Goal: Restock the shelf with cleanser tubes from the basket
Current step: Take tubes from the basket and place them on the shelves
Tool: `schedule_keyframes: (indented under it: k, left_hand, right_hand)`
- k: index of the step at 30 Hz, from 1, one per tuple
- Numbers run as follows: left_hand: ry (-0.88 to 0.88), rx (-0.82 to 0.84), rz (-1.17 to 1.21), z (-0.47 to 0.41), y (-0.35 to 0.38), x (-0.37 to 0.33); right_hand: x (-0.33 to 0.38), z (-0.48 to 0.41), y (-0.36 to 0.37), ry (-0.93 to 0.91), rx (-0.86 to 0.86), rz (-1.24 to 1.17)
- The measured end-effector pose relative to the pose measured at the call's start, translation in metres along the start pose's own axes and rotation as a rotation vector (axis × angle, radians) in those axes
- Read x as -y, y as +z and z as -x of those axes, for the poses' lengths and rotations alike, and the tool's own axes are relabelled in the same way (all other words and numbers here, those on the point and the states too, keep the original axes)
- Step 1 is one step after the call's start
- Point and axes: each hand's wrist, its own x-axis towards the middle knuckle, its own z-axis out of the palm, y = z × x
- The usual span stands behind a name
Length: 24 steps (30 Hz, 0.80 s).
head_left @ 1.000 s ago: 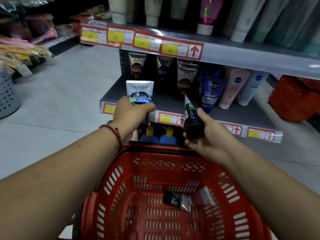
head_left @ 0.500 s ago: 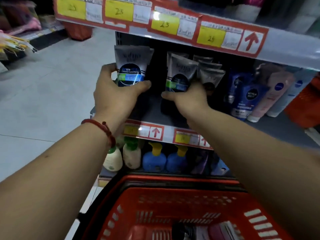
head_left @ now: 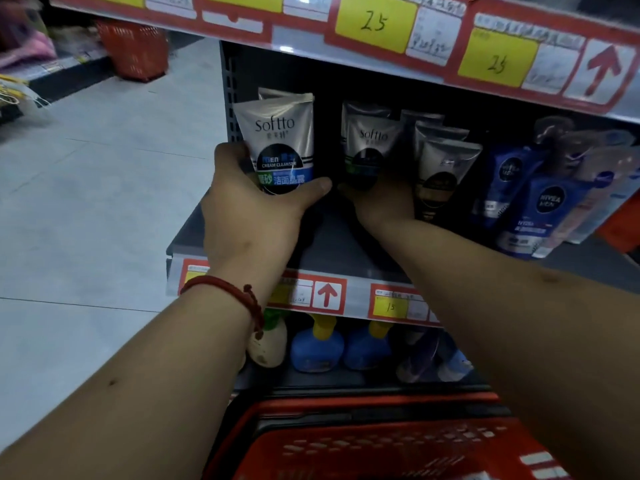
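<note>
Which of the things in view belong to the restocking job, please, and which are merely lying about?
Part of the job: left hand gripping the front Softto tube; right hand holding the second Softto tube; middle shelf; near red basket.

Just there: Nivea tubes; blue pump bottles; yellow price tags; far red basket.

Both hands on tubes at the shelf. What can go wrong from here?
1. The left hand grips the left tube low, near its cap. If it lets go before the tube stands firm on the shelf, the tube may topple forward.
2. The right hand holds the middle tube close beside the gold-label tubes. Drawing back could knock that row over.
</note>
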Motion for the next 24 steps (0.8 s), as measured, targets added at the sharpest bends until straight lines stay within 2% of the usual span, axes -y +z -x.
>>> schedule_keyframes:
  k: [5, 7, 8, 10, 12, 14, 18, 22, 24]
  left_hand:
    - [-0.077, 0.075, 0.129, 0.008, 0.005, -0.008]
    - [-0.098, 0.112, 0.173, 0.010, 0.007, -0.008]
    - [-0.096, 0.124, 0.183, 0.011, 0.007, -0.007]
    - [-0.074, 0.137, 0.181, 0.012, 0.010, -0.007]
    - [-0.031, 0.133, 0.136, 0.014, 0.015, -0.005]
    - [0.035, 0.150, 0.039, 0.015, 0.021, -0.004]
    - [0.092, 0.281, -0.059, 0.015, 0.033, -0.006]
    - [0.074, 0.457, -0.001, 0.012, 0.043, -0.006]
    - [0.069, 0.485, 0.011, 0.009, 0.048, -0.005]
  right_hand:
    - [0.007, 0.013, -0.011, 0.052, 0.136, 0.037]
    - [0.011, 0.032, -0.020, 0.003, 0.072, 0.086]
    - [0.014, 0.045, -0.026, -0.041, 0.001, 0.033]
    - [0.021, 0.072, -0.038, -0.105, -0.073, -0.224]
    - [0.029, 0.093, -0.050, -0.118, 0.036, -0.452]
    - [0.030, 0.101, -0.053, -0.099, 0.118, -0.540]
    - [0.019, 0.087, -0.053, -0.068, -0.011, -0.492]
    - [0.004, 0.068, -0.054, -0.040, -0.075, -0.430]
    - [-0.002, 0.060, -0.054, -0.039, -0.096, -0.409]
